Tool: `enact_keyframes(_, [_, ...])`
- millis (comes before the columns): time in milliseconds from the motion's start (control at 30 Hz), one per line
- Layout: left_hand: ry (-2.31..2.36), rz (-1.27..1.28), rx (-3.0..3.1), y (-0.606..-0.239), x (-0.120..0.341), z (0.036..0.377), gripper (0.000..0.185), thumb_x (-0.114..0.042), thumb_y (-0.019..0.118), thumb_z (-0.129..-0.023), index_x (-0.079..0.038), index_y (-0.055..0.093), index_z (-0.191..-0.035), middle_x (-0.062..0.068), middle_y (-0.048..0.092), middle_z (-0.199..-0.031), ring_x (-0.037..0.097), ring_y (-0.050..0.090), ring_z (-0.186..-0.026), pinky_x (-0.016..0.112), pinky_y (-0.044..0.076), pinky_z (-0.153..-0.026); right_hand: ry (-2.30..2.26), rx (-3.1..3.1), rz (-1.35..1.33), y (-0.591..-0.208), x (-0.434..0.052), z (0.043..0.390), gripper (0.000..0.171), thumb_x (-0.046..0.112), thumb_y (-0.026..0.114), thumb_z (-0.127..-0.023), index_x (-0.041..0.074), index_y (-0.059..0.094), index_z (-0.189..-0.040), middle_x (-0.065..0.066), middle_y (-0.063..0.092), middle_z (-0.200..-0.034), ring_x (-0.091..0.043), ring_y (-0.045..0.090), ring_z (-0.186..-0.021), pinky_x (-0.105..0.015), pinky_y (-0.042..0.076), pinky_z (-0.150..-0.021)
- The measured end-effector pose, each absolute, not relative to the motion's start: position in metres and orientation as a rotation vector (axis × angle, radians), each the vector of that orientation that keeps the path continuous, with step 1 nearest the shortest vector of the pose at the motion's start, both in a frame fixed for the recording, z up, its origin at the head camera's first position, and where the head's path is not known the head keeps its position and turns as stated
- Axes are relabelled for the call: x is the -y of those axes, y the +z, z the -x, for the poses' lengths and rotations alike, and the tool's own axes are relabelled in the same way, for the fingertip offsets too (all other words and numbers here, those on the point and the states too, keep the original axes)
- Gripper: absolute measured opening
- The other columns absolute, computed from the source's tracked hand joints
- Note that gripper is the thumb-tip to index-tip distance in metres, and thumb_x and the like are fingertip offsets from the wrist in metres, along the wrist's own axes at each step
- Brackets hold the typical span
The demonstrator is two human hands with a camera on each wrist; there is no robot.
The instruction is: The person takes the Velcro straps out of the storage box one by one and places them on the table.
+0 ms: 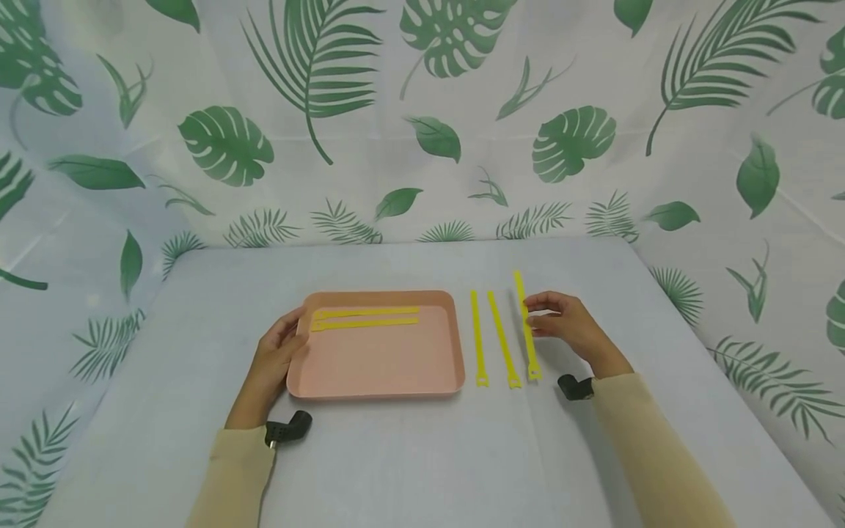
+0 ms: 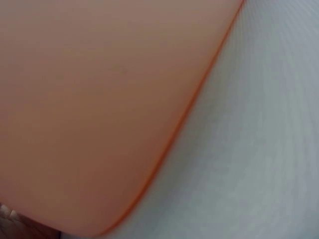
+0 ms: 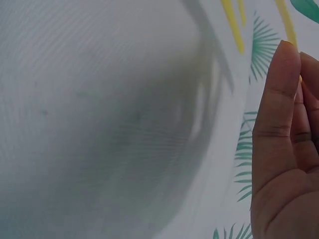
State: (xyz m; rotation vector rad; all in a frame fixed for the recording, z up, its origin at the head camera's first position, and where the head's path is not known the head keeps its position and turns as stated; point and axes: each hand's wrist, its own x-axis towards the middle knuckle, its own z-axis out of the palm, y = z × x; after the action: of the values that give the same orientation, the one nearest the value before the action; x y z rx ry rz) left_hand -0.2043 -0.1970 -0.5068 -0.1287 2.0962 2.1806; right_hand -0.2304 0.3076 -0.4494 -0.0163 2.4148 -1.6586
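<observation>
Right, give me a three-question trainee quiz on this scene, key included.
1. Count: how many yellow strips lie inside the pink tray?
2. True or false: the left hand pinches a yellow strip.
3. Choose: the right hand holds (a) the tray's rim, (b) a yellow strip, (c) nothing.

Key:
1. Two.
2. False; it grips the tray's left side.
3. b, the rightmost strip.

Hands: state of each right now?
Left hand: closed, gripping the pink tray at its left side.
Right hand: closed, pinching the rightmost yellow slotted strap.
</observation>
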Motion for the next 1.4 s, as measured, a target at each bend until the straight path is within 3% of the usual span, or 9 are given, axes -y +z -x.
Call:
enact_keyframes(367, [2.165, 0.139, -2.107, -0.506, 0.197, 0.205, 0.062, 0.000, 0.055, -0.109, 0.000, 0.033, -0.167, 0.017, 0.031, -0.174, 0.027, 0.032, -0.161, 0.025, 0.035, -0.125, -1.480, -2.472, -0.134, -0.458, -0.308, 0.236, 0.038, -0.001, 0.072, -0.100, -0.011, 0.060, -0.135, -0.022, 0.064, -0.126, -0.012, 0.066, -0.089, -0.023, 0.062, -0.077])
enact_keyframes(633, [2.164, 0.131, -2.122, -0.508, 0.198, 0.206, 0.061, 0.000, 0.055, -0.110, 0.001, 0.033, -0.167, 0.018, 0.032, -0.174, 0.028, 0.033, -0.160, 0.022, 0.038, -0.122, -1.324, -2.543, -0.183, -0.463, -0.303, 0.239, 0.034, -0.002, 0.073, -0.099, -0.009, 0.063, -0.131, -0.021, 0.067, -0.118, -0.016, 0.067, -0.084, -0.024, 0.062, -0.073])
enact_keyframes(933, [2.164, 0.134, -2.121, -0.509, 0.198, 0.207, 0.060, 0.000, 0.054, -0.110, 0.000, 0.034, -0.167, 0.018, 0.033, -0.173, 0.028, 0.033, -0.160, 0.022, 0.038, -0.122, -1.196, -2.634, -0.152, -0.461, -0.301, 0.238, 0.031, -0.004, 0.073, -0.097, -0.010, 0.066, -0.126, -0.021, 0.067, -0.116, -0.019, 0.069, -0.090, -0.027, 0.063, -0.076])
enact_keyframes(1200, [2.148, 0.148, -2.131, -0.509, 0.199, 0.206, 0.060, -0.002, 0.053, -0.110, -0.001, 0.035, -0.167, 0.018, 0.033, -0.173, 0.028, 0.034, -0.160, 0.022, 0.039, -0.121, -1.127, -2.716, -0.105, -0.448, -0.299, 0.235, 0.027, 0.009, 0.066, -0.107, -0.006, 0.067, -0.129, -0.027, 0.066, -0.130, -0.032, 0.071, -0.101, -0.033, 0.064, -0.079])
enact_keyframes(1400, [2.149, 0.143, -2.143, -0.509, 0.197, 0.207, 0.060, 0.000, 0.055, -0.109, 0.000, 0.035, -0.166, 0.020, 0.033, -0.173, 0.030, 0.033, -0.160, 0.029, 0.036, -0.126, -1.220, -2.813, 0.044, -0.439, -0.293, 0.231, 0.026, 0.009, 0.068, -0.106, -0.006, 0.069, -0.127, -0.027, 0.070, -0.127, -0.034, 0.071, -0.101, -0.036, 0.065, -0.079])
